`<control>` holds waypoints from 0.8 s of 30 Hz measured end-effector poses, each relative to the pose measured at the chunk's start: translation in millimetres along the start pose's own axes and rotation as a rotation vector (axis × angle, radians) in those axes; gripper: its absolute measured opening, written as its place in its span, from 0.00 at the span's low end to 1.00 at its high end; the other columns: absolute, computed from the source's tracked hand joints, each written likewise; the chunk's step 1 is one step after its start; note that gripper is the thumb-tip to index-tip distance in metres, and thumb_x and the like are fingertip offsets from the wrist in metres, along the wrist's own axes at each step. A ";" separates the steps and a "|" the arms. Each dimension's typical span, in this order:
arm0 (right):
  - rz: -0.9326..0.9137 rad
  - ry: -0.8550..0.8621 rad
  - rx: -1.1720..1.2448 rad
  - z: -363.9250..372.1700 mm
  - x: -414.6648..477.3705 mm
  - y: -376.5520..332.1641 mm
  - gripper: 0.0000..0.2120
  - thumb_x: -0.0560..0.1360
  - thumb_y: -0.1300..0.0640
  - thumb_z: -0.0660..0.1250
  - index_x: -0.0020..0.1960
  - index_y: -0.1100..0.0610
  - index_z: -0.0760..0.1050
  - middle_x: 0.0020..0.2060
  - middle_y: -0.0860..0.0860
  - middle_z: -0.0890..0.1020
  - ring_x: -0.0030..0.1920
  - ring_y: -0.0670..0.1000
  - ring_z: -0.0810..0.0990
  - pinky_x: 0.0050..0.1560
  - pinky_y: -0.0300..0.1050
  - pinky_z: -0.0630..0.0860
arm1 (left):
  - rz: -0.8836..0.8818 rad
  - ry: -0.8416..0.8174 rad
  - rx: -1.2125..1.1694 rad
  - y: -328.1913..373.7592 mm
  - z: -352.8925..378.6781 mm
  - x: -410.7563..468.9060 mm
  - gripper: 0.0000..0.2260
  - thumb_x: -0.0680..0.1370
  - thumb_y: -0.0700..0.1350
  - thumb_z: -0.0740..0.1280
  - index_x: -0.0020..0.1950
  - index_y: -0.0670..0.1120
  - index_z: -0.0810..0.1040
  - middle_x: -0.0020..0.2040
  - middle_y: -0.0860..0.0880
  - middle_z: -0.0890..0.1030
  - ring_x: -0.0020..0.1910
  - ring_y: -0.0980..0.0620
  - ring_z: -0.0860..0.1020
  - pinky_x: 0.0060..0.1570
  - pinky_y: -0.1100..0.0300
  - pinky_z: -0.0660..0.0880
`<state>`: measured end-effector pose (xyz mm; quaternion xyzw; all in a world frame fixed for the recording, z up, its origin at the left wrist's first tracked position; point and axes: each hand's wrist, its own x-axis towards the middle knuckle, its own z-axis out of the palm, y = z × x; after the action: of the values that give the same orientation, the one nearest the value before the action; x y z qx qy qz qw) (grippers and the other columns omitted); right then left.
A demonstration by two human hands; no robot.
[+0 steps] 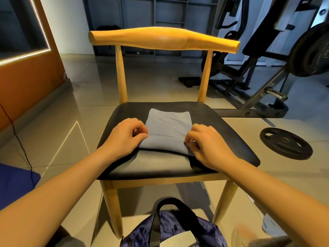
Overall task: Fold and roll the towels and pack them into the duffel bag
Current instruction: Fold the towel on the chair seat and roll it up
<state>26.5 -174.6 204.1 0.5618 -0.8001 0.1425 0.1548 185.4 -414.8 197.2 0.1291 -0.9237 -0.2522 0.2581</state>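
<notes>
**Q:** Towel: where, and what state?

**Me:** One grey-blue towel (167, 129), folded to a narrow rectangle, lying mid-seat on the chair (231, 145), long way running near to far. Far edge flat. Near edge thick and lifted a little off the seat, with a shadow under it.

**Q:** Your hands?

**Me:** Both are on the near end. My left hand (124, 138) is at the left corner, fingers curled in, thumb and fingertips pinching the cloth. My right hand (208, 145) is at the right corner in the same pose, knuckles up, fingers bunched and pinching the edge. Forearms come in from the near side, wrists low over the seat.

**Q:** Surfaces?

**Me:** The towel has a fine, matte weave. The seat is black, smooth, a padded slab with rounded corners. The frame is pale wood: round tapered legs and a curved top rail. The floor is glossy tile.

**Q:** The bag?

**Me:** The duffel bag (174, 229) is on the floor at the near edge, below the seat front. It is dark blue shiny fabric with a black strap handle arched up. A round iron weight plate (285, 143) lies flat on the floor to the right.
</notes>
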 end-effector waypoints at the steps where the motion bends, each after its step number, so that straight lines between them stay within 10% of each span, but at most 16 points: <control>1: -0.063 0.007 -0.037 0.8 -2.2 -1.2 0.05 0.78 0.57 0.67 0.49 0.51 0.82 0.46 0.48 0.78 0.45 0.53 0.75 0.46 0.49 0.72 | 0.048 -0.004 -0.002 -2.2 -0.3 -0.9 0.02 0.79 0.47 0.71 0.47 0.54 0.82 0.45 0.58 0.80 0.47 0.57 0.77 0.49 0.61 0.76; 11: -0.062 -0.097 0.065 -5.5 -6.8 0.5 0.05 0.81 0.50 0.67 0.53 0.51 0.78 0.48 0.47 0.80 0.48 0.50 0.76 0.53 0.46 0.73 | 0.146 -0.182 0.134 -11.5 -2.9 -5.2 0.19 0.76 0.65 0.62 0.57 0.56 0.82 0.54 0.61 0.75 0.56 0.58 0.71 0.56 0.59 0.73; 18: 0.276 -0.371 0.476 -19.5 5.6 6.6 0.13 0.84 0.55 0.61 0.44 0.59 0.79 0.38 0.52 0.81 0.39 0.53 0.77 0.47 0.52 0.75 | -0.005 -0.213 0.128 -5.1 6.6 2.0 0.17 0.84 0.55 0.58 0.52 0.50 0.84 0.58 0.58 0.72 0.59 0.57 0.67 0.65 0.51 0.70; 24: 0.224 -0.119 0.213 -14.7 4.6 1.6 0.05 0.80 0.51 0.67 0.45 0.49 0.77 0.42 0.45 0.77 0.43 0.49 0.76 0.48 0.50 0.76 | -0.077 -0.015 0.100 -4.3 5.6 10.1 0.14 0.77 0.60 0.69 0.38 0.53 0.80 0.44 0.57 0.77 0.49 0.53 0.75 0.51 0.50 0.76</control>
<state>24.9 -172.1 219.4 0.4897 -0.8458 0.2095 0.0295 174.4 -419.9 194.9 0.1755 -0.9314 -0.2165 0.2342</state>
